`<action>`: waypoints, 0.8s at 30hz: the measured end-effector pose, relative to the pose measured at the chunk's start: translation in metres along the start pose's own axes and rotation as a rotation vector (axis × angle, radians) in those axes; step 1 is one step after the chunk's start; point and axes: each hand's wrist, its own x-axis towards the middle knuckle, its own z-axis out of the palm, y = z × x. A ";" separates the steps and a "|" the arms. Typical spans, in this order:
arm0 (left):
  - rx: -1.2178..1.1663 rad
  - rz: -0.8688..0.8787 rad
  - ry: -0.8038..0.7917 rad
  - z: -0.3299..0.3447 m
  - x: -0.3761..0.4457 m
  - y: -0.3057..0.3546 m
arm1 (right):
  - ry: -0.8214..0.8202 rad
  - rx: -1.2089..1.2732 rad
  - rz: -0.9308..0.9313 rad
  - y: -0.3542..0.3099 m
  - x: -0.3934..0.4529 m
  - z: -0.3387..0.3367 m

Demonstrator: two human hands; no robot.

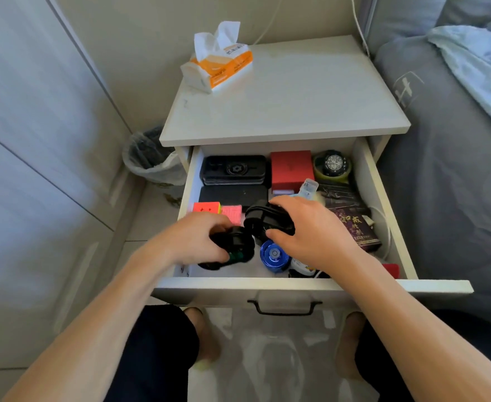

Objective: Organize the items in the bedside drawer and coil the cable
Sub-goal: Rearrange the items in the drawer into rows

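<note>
Our left grip [193, 242] curls round a small black gadget [232, 250] at the drawer's [296, 284] front; our right grip [311, 230] pinches a black bundle [263, 217], likely the cable, just above it. We should lift each clear before sorting, avoiding the blue disc [274, 256] beside them. The white desk [296, 97] carries a tissue pack [218, 62]; a bin [151, 158] stands left, the bed [456, 140] right.

Tissue pack [219, 60] on nightstand top [296, 91] — lined bin [151, 158] beside.
</note>
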 end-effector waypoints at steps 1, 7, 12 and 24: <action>-0.025 0.002 0.034 -0.004 -0.004 -0.005 | 0.017 0.039 -0.003 -0.001 0.000 0.001; -0.146 0.009 0.102 0.002 -0.021 -0.027 | 0.043 0.112 0.022 -0.019 0.012 0.017; -0.181 0.069 0.162 0.011 -0.024 -0.039 | -0.081 0.100 0.056 -0.026 0.030 0.036; -0.091 0.133 0.045 0.007 -0.015 -0.045 | -0.257 0.173 -0.033 -0.023 0.037 0.042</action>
